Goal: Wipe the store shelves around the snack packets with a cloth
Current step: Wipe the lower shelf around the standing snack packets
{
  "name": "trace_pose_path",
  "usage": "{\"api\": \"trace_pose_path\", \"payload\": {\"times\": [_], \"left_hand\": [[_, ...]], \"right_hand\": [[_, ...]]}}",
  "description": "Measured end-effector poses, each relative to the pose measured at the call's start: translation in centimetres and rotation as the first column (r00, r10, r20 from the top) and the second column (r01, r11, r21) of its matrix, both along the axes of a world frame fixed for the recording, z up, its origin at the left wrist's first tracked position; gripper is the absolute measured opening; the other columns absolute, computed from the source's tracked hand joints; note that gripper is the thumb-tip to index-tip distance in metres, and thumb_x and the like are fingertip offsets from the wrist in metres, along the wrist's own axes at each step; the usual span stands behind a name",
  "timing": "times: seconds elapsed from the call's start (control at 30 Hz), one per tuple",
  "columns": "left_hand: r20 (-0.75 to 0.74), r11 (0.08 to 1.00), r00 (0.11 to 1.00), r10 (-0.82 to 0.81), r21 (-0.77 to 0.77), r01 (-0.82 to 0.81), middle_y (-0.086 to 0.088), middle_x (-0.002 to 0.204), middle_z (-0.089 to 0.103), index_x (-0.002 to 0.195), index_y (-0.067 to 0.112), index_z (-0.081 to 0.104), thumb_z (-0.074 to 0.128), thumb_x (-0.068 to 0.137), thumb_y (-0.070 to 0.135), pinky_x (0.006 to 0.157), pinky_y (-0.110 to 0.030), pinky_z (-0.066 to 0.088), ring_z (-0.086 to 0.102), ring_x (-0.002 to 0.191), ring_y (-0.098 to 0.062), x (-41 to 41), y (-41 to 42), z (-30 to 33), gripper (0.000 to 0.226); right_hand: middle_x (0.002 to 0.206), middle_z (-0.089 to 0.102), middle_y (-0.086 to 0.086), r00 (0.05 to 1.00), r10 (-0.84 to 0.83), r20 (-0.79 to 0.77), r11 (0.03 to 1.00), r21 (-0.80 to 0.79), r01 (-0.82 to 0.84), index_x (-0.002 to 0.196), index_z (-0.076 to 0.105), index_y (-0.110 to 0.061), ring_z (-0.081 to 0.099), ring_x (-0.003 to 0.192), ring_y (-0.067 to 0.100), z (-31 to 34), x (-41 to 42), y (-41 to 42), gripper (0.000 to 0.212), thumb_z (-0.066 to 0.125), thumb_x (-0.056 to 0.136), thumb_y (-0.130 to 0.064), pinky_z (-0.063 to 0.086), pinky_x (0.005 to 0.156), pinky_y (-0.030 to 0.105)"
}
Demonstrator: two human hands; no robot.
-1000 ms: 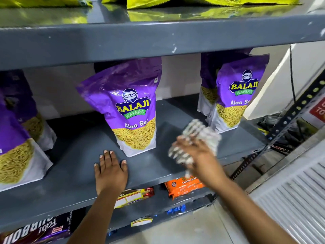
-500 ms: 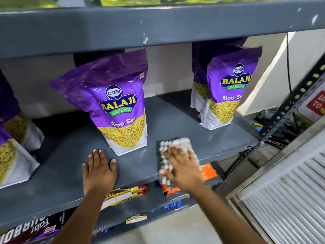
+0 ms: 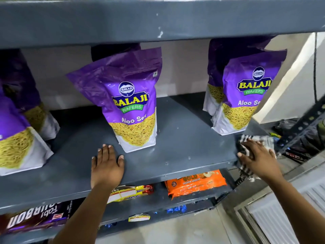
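Cloth (image 3: 265,140), judged soft, limp & light, lay at shelf (image 3: 175,147) 3 o'clock corner under R hand (image 3: 256,159), fingers spread, pressing; best pinned mid-cloth w/ palm.

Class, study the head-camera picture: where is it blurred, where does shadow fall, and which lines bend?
Head view: the cloth under the right hand is blurred; the upper shelf shades the rear packets; shelf edges bow; the middle packet is sharp.

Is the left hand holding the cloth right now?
No, the left hand lies flat on the shelf; the right hand presses the cloth at its right end.
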State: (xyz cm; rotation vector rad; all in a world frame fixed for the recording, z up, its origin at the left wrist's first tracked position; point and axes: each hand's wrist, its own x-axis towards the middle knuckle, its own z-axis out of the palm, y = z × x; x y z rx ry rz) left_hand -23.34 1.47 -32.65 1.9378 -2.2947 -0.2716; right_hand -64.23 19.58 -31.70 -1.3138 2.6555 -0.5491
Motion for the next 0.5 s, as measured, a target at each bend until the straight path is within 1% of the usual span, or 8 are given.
{"api": "trace_pose_path", "payload": {"times": [0.07, 0.13, 0.17, 0.2, 0.27, 0.33, 0.43, 0.5], "left_hand": [[0.015, 1.0, 1.0, 0.002, 0.009, -0.002, -0.011, 0.158, 0.007, 0.147, 0.008, 0.01, 0.022, 0.098, 0.038, 0.119, -0.042, 0.006, 0.005, 0.145, -0.026, 0.0, -0.1, 0.0, 0.059], [0.018, 1.0, 1.0, -0.001, 0.024, 0.001, -0.01, 0.158, 0.005, 0.147, 0.008, 0.008, 0.021, 0.098, 0.038, 0.118, -0.042, 0.004, 0.003, 0.146, -0.026, 0.1, -0.2, 0.2, 0.06], [0.012, 0.999, 1.0, -0.009, 0.031, 0.008, -0.01, 0.158, 0.004, 0.147, 0.008, 0.007, 0.021, 0.098, 0.039, 0.118, -0.042, 0.004, 0.002, 0.146, -0.025, 0.1, -0.3, 0.2, 0.06], [0.006, 0.999, 1.0, -0.02, 0.041, 0.02, -0.01, 0.158, 0.003, 0.147, 0.008, 0.007, 0.021, 0.098, 0.039, 0.118, -0.043, 0.003, 0.001, 0.146, -0.025, 0.3, -0.3, 0.3, 0.06], [-0.009, 0.998, 0.999, -0.045, 0.045, 0.045, -0.011, 0.158, 0.005, 0.147, 0.008, 0.009, 0.023, 0.098, 0.04, 0.118, -0.043, 0.002, 0.003, 0.146, -0.025, 1.1, -0.1, 0.3, 0.06], [-0.032, 0.999, 0.998, -0.046, 0.005, 0.047, -0.011, 0.158, 0.007, 0.146, 0.008, 0.012, 0.025, 0.098, 0.04, 0.118, -0.044, 0.002, 0.005, 0.145, -0.025, 3.2, 0.5, 0.2, 0.06], [-0.014, 0.996, 0.998, -0.056, -0.064, 0.055, -0.011, 0.158, 0.008, 0.146, 0.009, 0.015, 0.024, 0.097, 0.041, 0.117, -0.046, 0.002, 0.006, 0.145, -0.024, 8.4, 1.5, -0.2, 0.059], [-0.01, 0.996, 0.999, -0.038, -0.086, 0.037, -0.011, 0.157, 0.014, 0.145, 0.009, 0.022, 0.017, 0.092, 0.047, 0.117, -0.049, 0.005, 0.011, 0.145, -0.025, 13.1, 2.2, 0.0, 0.065]], "right_hand": [[0.137, 0.051, 0.006, 0.994, 0.086, 0.071, 0.995, -0.047, -0.083, 0.117, 0.056, -0.024, 0.044, 0.127, 0.025, 0.7, 2.2, -0.4, 0.039, 0.064, 0.081, -0.038, 0.021, 0.109, 0.044], [0.122, 0.061, 0.01, 0.971, 0.186, 0.151, 0.981, -0.084, -0.175, 0.107, 0.061, -0.018, 0.054, 0.111, 0.026, 1.4, 5.1, -1.2, 0.031, 0.067, 0.08, -0.032, 0.03, 0.09, 0.028], [0.115, 0.064, 0.011, 0.955, 0.241, 0.171, 0.969, -0.095, -0.227, 0.103, 0.063, -0.015, 0.057, 0.105, 0.025, 1.7, 6.7, -1.8, 0.027, 0.069, 0.079, -0.028, 0.032, 0.083, 0.027], [0.11, 0.065, 0.011, 0.938, 0.298, 0.179, 0.954, -0.099, -0.284, 0.098, 0.064, -0.013, 0.057, 0.1, 0.024, 1.9, 8.4, -2.4, 0.022, 0.07, 0.079, -0.024, 0.034, 0.08, 0.027], [0.1, 0.065, 0.004, 0.9, 0.402, 0.17, 0.915, -0.114, -0.387, 0.089, 0.065, -0.011, 0.056, 0.094, 0.019, 2.1, 11.9, -3.7, 0.015, 0.071, 0.077, -0.017, 0.034, 0.081, 0.025], [0.093, 0.063, 0.0, 0.856, 0.495, 0.149, 0.867, -0.144, -0.476, 0.085, 0.064, -0.01, 0.054, 0.09, 0.015, 2.0, 16.0, -5.1, 0.012, 0.071, 0.076, -0.014, 0.035, 0.087, 0.029], [0.102, 0.069, 0.007, 0.787, 0.605, 0.12, 0.793, -0.178, -0.582, 0.082, 0.064, -0.008, 0.061, 0.099, 0.021, 1.5, 22.6, -7.2, 0.012, 0.07, 0.073, -0.009, 0.028, 0.087, 0.024], [0.104, 0.069, 0.007, 0.751, 0.646, 0.134, 0.761, -0.184, -0.622, 0.083, 0.064, -0.008, 0.062, 0.102, 0.023, 1.3, 27.3, -8.8, 0.012, 0.069, 0.072, -0.008, 0.03, 0.091, 0.028]]}}
